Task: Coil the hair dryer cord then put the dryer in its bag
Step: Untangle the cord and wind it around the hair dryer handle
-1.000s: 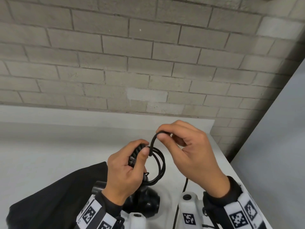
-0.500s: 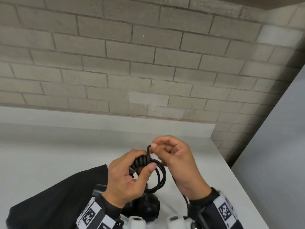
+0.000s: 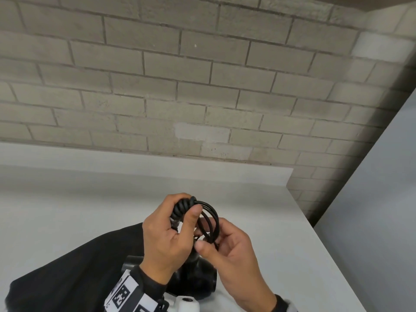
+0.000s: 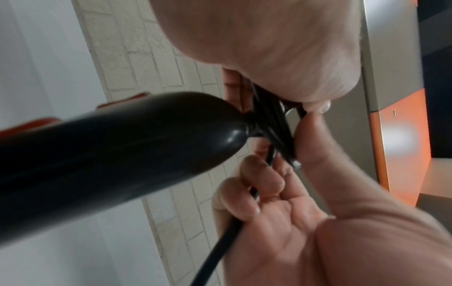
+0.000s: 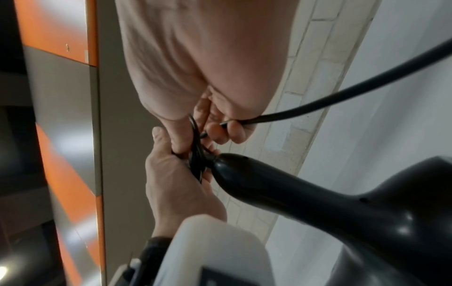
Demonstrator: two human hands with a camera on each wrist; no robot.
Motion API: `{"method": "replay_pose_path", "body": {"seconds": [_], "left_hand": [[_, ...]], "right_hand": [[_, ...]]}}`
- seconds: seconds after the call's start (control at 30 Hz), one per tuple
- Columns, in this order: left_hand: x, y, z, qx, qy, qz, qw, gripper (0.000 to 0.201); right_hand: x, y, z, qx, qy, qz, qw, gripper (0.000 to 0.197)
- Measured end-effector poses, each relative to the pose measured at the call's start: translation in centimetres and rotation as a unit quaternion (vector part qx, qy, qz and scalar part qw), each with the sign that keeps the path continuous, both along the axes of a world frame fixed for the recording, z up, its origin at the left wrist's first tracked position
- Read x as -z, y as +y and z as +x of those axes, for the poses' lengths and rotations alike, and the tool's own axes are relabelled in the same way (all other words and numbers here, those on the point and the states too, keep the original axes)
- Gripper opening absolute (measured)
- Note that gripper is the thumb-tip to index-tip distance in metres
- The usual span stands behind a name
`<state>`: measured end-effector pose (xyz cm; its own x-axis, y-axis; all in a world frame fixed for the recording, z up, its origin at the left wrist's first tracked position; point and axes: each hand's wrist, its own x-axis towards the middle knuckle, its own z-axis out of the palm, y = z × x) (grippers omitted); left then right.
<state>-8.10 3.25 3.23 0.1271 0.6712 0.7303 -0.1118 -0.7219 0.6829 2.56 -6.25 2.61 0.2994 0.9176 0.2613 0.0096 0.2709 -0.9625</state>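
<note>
Above the white table (image 3: 258,210), my left hand (image 3: 177,224) grips the bundled turns of the black cord (image 3: 213,212), thumb pressed over them. My right hand (image 3: 209,237) pinches the lower part of the cord loops just beside it. The black hair dryer (image 3: 195,282) hangs below both hands, its handle (image 4: 122,154) pointing up to where the cord leaves it. A loose length of cord (image 5: 342,92) runs out of my right hand's fingers (image 5: 234,131). The black bag (image 3: 78,273) lies flat on the table at lower left, partly under the dryer.
A grey brick wall (image 3: 202,86) rises behind the table's low white upstand (image 3: 135,161). The table's right edge (image 3: 326,255) drops off to a grey floor. Orange and grey cabinet panels (image 5: 68,174) show in the wrist views.
My right hand has come down from the top of the coil to the bottom of the loops, carrying the cord round. My left hand keeps its hold on the bundle.
</note>
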Motion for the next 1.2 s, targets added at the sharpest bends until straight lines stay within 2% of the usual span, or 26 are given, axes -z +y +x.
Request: {"method": "replay_pose_path", "body": {"seconds": [0.13, 0.3, 0.47, 0.57, 0.73, 0.8, 0.87, 0.97, 1.03, 1.1, 1.17, 1.2], "left_hand": [[-0.4, 0.0, -0.2, 0.041, 0.013, -0.062, 0.997, 0.018], [-1.4, 0.1, -0.4, 0.138, 0.014, -0.136, 0.981, 0.025], [-1.8, 0.1, -0.6, 0.188, 0.002, -0.191, 0.963, 0.027], [-1.9, -0.1, -0.5, 0.205, 0.005, -0.223, 0.953, 0.021], [-2.0, -0.3, -0.2, 0.224, -0.005, -0.256, 0.940, 0.031], [-2.2, -0.4, -0.1, 0.215, -0.010, -0.260, 0.941, 0.026], [-2.2, -0.4, 0.0, 0.201, -0.025, -0.267, 0.942, 0.024], [-2.2, -0.5, 0.2, 0.174, -0.058, -0.274, 0.944, 0.025], [-2.2, -0.7, 0.4, 0.160, -0.075, -0.268, 0.947, 0.025], [-2.2, -0.9, 0.5, 0.149, -0.083, -0.261, 0.950, 0.026], [-2.1, -1.0, 0.6, 0.142, -0.092, -0.255, 0.952, 0.024], [-2.0, -1.0, 0.6, 0.137, -0.096, -0.247, 0.954, 0.022]], "right_hand": [[-0.4, 0.0, 0.5, 0.006, -0.010, -0.016, 1.000, 0.021], [-1.0, 0.3, 1.4, 0.022, -0.055, 0.000, 0.998, 0.015], [-1.6, 0.3, 1.8, 0.033, -0.118, -0.011, 0.992, 0.017], [-1.8, 0.3, 2.1, 0.037, -0.128, -0.019, 0.991, 0.016], [-1.9, 0.2, 2.3, 0.041, -0.142, -0.030, 0.989, 0.017], [-1.8, 0.2, 2.1, 0.044, -0.162, -0.028, 0.985, 0.018], [-1.3, 0.3, 1.5, 0.086, -0.195, -0.014, 0.977, 0.022], [-0.1, 0.5, 0.4, 0.235, -0.225, 0.044, 0.945, 0.040], [0.6, 0.8, -0.2, 0.305, -0.292, 0.119, 0.898, 0.031], [1.1, 1.1, -0.8, 0.331, -0.390, 0.136, 0.849, 0.015], [1.4, 1.2, -1.0, 0.342, -0.458, 0.099, 0.815, 0.019], [1.4, 1.2, -1.0, 0.340, -0.475, 0.082, 0.808, 0.020]]}}
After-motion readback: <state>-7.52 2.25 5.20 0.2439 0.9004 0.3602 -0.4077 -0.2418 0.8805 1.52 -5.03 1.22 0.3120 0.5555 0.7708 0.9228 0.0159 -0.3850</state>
